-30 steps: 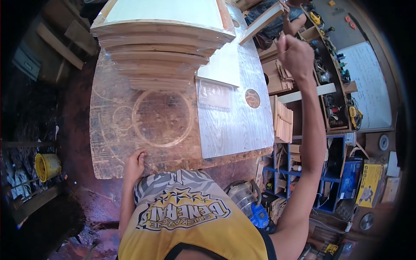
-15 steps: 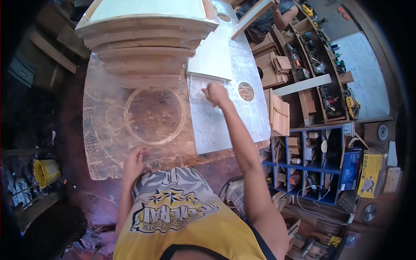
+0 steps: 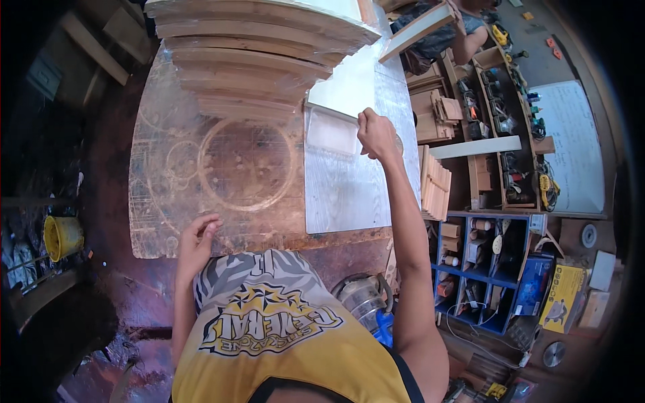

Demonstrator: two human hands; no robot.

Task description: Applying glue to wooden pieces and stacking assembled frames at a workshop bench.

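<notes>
My right hand (image 3: 377, 136) is closed over the right side of a shallow, clear plastic tray (image 3: 330, 131). Its fingers press together; whatever they may hold is hidden. The tray lies on a pale, grey-streaked sheet (image 3: 336, 201), against the near edge of a white panel (image 3: 344, 87). By the table's near edge, my left hand (image 3: 198, 236) hangs with loosely bent fingers and nothing visible in them. A stack of wooden frames (image 3: 255, 67), partly wrapped in clear film, stands on the far part of the worn wooden table (image 3: 248, 168).
Beyond the table at the far right, a person (image 3: 463, 40) holds a white-faced board (image 3: 416, 31). Wood pieces (image 3: 437, 185) are stacked beside the table's right edge. A blue cubby shelf (image 3: 500, 269) and a tool rack stand at right. A yellow bucket (image 3: 64, 237) is at left.
My right hand has moved from the middle of the clear tray to its right side, uncovering more of it. My left hand stays near the table's edge. The whole view has shifted slightly.
</notes>
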